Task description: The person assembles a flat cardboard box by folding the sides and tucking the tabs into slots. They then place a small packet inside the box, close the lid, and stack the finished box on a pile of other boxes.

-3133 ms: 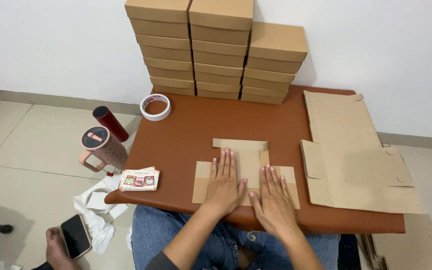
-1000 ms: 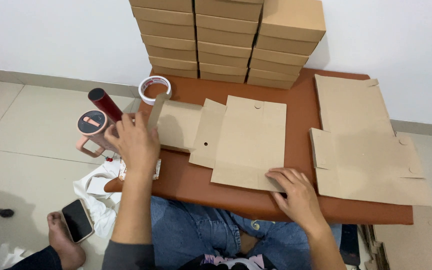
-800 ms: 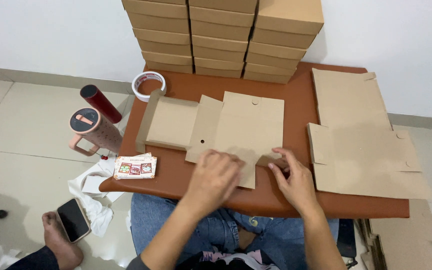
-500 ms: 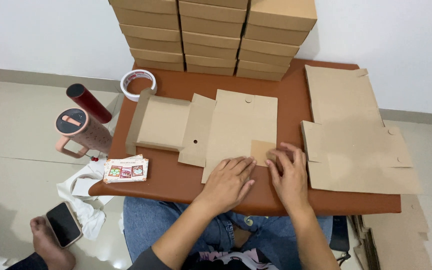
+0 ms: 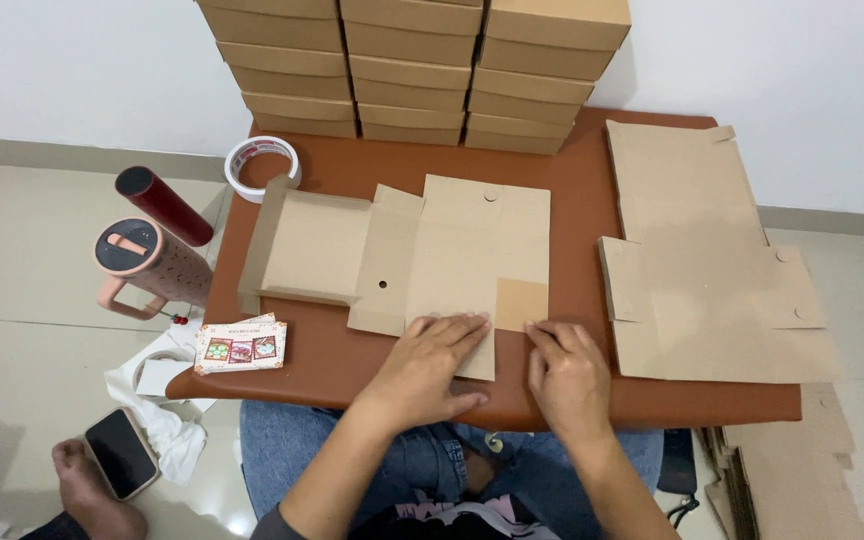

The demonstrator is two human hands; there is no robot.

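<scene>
A flat, unfolded brown cardboard box blank is laid on the reddish-brown table, near its front edge. Its near edge is pressed by the left hand, fingers extended flat and grasping nothing. The right hand is rested just beside it, fingers spread on the table at a small folded flap. Stacked brown cardboard boxes are seen behind.
</scene>
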